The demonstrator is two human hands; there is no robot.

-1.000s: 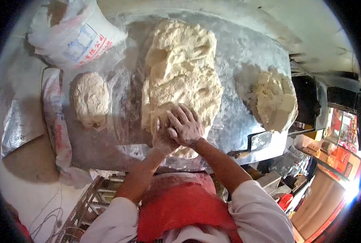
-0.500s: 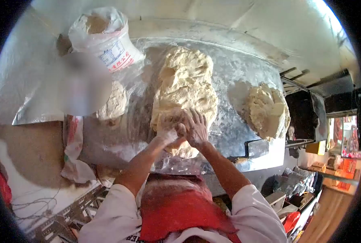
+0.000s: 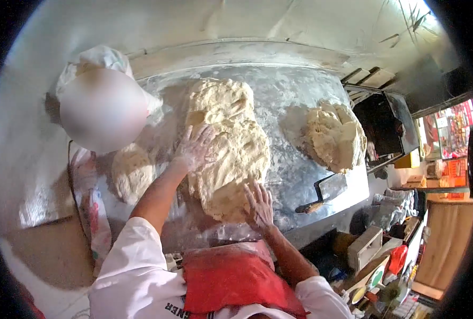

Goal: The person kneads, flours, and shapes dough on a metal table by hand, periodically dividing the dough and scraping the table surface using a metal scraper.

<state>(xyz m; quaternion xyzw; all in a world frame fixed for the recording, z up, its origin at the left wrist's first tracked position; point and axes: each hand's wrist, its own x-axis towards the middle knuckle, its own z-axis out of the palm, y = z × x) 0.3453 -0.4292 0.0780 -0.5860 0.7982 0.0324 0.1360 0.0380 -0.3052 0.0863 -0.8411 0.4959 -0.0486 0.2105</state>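
A long slab of pale dough (image 3: pixel 231 154) lies down the middle of the floured metal table (image 3: pixel 295 186). My left hand (image 3: pixel 198 146), dusted with flour, rests on the dough's left edge, about midway along, with its fingers spread. At the near right corner of the slab, my right hand (image 3: pixel 259 206) lies with fingers stretched out, touching the dough. Neither hand grips anything. A smaller dough lump (image 3: pixel 133 173) sits to the left of my left forearm. Farther right is another rough dough mound (image 3: pixel 336 137).
A scraper (image 3: pixel 321 192) with a wooden handle lies near the table's right front edge. At the back left stands a white sack (image 3: pixel 101 56), partly covered by a blurred patch. A dark open box-like unit (image 3: pixel 380 122) adjoins the table's right end. Shelves with goods are at lower right.
My hands were together pressing the slab's near end; now they are apart, the left farther up the left edge, the right at the near right corner. The view has shifted and turned.
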